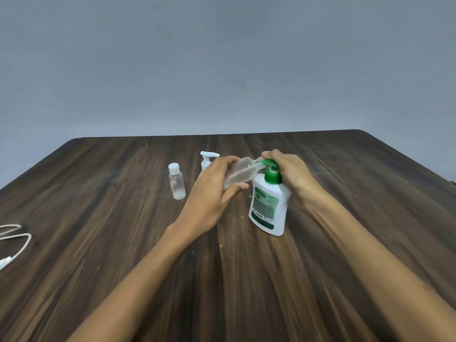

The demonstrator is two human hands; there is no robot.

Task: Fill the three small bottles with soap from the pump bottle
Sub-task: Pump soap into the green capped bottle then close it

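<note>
Small clear bottle (240, 174): light, thin-walled, likely slippery; gripped mid-body, tilted, in left hand (212, 193), mouth at spout of pump bottle (269, 206), whose green head the right hand (290, 172) presses.

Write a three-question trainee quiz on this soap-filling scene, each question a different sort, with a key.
1. True or false: the left hand holds a tilted clear bottle at the pump spout.
2. Which hand is on the pump bottle? A) left B) right
3. Fill in: the capped bottle stands on the ___.

Key: 1 true; 2 B; 3 table.
</note>
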